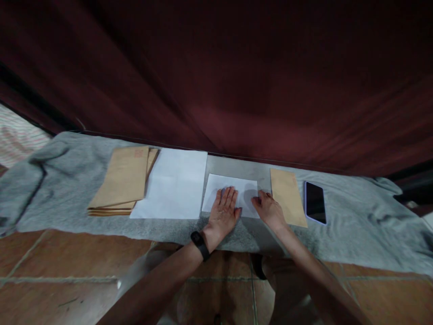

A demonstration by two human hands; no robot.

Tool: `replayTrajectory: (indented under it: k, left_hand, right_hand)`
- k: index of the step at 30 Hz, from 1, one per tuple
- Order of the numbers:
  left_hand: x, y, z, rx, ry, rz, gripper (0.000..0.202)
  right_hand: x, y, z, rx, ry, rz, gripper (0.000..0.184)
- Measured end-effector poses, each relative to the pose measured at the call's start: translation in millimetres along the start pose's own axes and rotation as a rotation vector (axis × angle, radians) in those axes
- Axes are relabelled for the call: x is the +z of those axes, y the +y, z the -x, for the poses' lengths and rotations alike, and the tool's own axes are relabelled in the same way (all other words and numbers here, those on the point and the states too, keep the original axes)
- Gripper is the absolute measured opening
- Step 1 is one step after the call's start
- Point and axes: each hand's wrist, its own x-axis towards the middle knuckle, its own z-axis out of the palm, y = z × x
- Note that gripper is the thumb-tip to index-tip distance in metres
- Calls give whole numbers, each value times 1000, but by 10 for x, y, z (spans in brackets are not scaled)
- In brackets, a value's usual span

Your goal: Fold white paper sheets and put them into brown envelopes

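A smaller white sheet of paper (246, 189), which looks folded, lies in front of me on a grey cloth. My left hand (224, 208) rests flat on its middle, palm down, fingers stretched out and slightly apart. At the sheet's right edge is my right hand (269, 207), its fingers curled and its thumb reaching over the paper; the edge appears pinched there, though the fingertips are partly hidden. Just right of that hand lies a single brown envelope (288, 196). On the left, a stack of larger white paper (176, 183) spreads out flat.
Several brown envelopes (123, 174) are piled at the left, overlapping the white paper. A phone (315, 203) with a purple case lies right of the single envelope. The grey cloth (358, 221) covers a narrow surface against a dark red curtain (237, 81). Tiled floor (74, 257) shows below.
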Motion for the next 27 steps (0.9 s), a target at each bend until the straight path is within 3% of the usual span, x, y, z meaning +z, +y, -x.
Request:
replayTrajectory:
  k: [7,9,12,15,18,22,24,27]
  left_hand:
    - [4,26,-5,0,15,4,63]
    - [0,36,-6,-5,4,-1,62]
    - [-29,19,-18,-8,-7,20,64]
    - [-102,-61,-64,-58,16,81,71]
    - [-215,-189,-154,-143,116,181,71]
    - [-365,-384,-284,-207,330,448,66]
    - [-434,-479,-328,-259,443,616,62]
    - [-553,-590,-354,-349,571,838,55]
  right_hand:
    - [118,65,-74,30,12,-191,24]
    - [188,112,-83,0,15,-320,16]
    - [246,157,-100,-40,46,-593,22]
    - [152,169,-130,-37,118,-833,31]
    - [-103,200,-129,-41,292,-943,31]
    - [-423,266,21,-84,659,-753,30]
    - [-470,260,137,-241,628,-598,29]
    - [-395,178,279,-591,362,-403,30]
